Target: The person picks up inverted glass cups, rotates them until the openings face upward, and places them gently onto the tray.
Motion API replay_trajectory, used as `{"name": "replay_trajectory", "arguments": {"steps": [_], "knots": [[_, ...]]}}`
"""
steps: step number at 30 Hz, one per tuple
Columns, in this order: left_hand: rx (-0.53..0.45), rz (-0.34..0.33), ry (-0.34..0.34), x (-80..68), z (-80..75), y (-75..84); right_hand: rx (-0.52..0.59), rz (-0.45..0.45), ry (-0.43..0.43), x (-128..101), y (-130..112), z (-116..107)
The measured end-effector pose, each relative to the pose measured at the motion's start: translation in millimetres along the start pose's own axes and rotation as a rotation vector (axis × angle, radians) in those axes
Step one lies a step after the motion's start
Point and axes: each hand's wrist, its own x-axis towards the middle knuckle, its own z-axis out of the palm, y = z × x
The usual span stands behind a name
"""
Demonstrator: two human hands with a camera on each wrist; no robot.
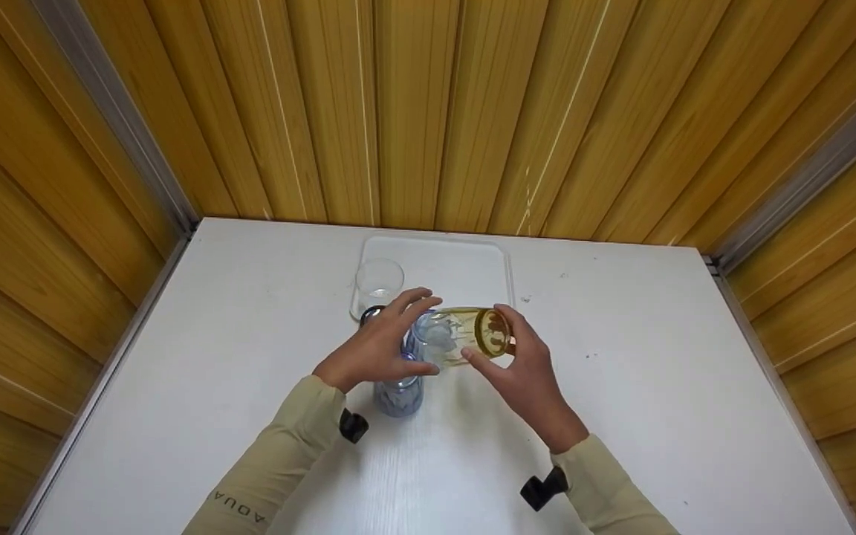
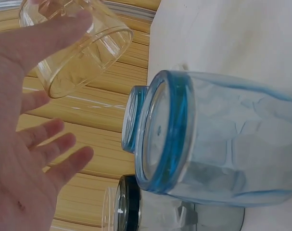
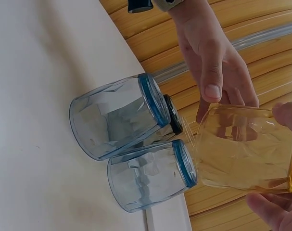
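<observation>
I see two blue-rimmed faceted glasses [image 3: 119, 118] crowding the bench [image 1: 658, 386] under my open left hand [image 1: 376, 349]; my right hand [image 1: 528, 375] grips a smooth amber glass [image 1: 469, 334], tilted above them.

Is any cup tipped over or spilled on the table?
Nothing is spilled or broken. The yellow glass is tipped on its side, but only because the right hand holds it in the air. The blue glasses stand upright.

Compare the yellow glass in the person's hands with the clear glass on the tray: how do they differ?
The yellow glass is amber-tinted; the clear glass is colourless. The yellow glass lies tipped on its side, held by the right hand; the clear glass stands upright on the tray, untouched. Both are transparent tumblers.
</observation>
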Motion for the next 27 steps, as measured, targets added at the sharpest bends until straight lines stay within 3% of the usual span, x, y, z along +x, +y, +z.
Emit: {"name": "replay_trajectory", "arguments": {"steps": [7,27], "knots": [[-0.094,0.079,0.034,0.7,1.8,-2.8,0.134,0.084,-0.022,0.7,-0.7,-2.0],[-0.295,0.147,0.125,1.0,12.9,1.7,0.396,0.261,-0.067,5.3,0.2,-4.8]]}}
